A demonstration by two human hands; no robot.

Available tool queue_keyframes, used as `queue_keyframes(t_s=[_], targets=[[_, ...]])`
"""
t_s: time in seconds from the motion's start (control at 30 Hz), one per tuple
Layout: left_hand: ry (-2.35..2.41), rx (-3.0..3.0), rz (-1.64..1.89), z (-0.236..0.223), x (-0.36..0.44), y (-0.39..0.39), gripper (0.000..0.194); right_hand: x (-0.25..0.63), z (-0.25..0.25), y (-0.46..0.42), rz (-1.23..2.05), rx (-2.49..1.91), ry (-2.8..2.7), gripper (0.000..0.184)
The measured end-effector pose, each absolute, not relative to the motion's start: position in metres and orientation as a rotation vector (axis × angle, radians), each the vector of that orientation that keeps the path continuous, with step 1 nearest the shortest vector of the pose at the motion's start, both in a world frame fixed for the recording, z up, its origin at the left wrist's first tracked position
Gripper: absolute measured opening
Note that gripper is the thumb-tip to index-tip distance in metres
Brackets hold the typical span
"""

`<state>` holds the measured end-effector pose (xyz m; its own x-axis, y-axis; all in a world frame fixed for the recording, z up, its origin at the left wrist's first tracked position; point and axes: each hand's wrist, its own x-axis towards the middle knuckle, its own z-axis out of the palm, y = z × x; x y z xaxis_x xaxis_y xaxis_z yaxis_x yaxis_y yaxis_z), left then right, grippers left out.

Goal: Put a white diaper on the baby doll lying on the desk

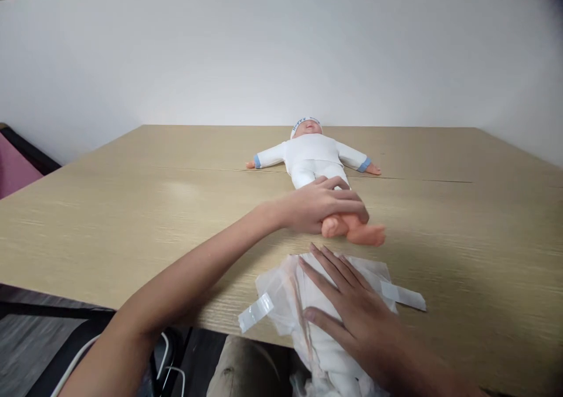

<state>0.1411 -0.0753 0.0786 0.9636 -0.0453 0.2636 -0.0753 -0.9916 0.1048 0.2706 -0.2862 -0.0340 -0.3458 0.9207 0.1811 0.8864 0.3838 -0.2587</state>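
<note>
A baby doll in a white suit with blue cuffs and a white cap lies on its back on the wooden table, head away from me and arms spread. My left hand is wrapped round the doll's legs just above its bare feet. My right hand lies flat with fingers stretched out on a white diaper spread at the table's near edge, just below the feet. The diaper's tape tabs stick out to both sides.
A white wall rises right behind the table's far edge. At the far left stands something pink with a dark frame. Cables hang below the near table edge.
</note>
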Motion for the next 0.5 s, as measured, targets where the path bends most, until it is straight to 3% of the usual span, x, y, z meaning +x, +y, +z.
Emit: queue_keyframes(t_s=[0.27, 0.5], targets=[[0.007, 2.461, 0.695, 0.143, 0.146, -0.037, 0.035, 0.289, -0.038, -0.199, 0.178, -1.56, -2.38, 0.067], [0.026, 2.378, 0.811, 0.156, 0.139, -0.021, 0.036, 0.307, -0.034, -0.083, 0.183, -1.469, -2.249, 0.063]])
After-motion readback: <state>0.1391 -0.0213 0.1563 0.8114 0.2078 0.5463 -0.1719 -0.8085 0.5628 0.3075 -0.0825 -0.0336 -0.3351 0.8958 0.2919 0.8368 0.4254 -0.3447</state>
